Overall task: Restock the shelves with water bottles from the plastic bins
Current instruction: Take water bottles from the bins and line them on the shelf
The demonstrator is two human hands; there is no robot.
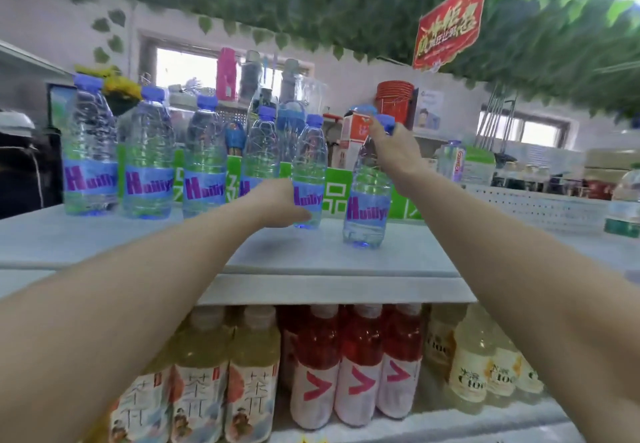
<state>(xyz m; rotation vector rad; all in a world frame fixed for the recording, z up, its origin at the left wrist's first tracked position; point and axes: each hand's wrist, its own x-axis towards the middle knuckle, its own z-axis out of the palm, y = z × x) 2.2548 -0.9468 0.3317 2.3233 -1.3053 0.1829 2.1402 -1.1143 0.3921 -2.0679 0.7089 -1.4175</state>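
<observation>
Right hand (pixel 389 146) clamps the neck of the rightmost water bottle (pixel 367 200) at frame centre. Left hand (pixel 278 203) grips the label of the adjacent bottle (pixel 309 179); both stand on the top shelf (pixel 329 259).

Clear, glossy plastic water bottles (pixel 214 165) with ridged sides, blue plastic caps (pixel 207 101) and shiny film labels stand on a smooth, matt pale shelf (pixel 311 259). Below the shelf, glossy plastic bottles of red drink (pixel 356 366) wear smooth white sleeves. Right of the water bottles sits a white perforated basket (pixel 540 207).
</observation>
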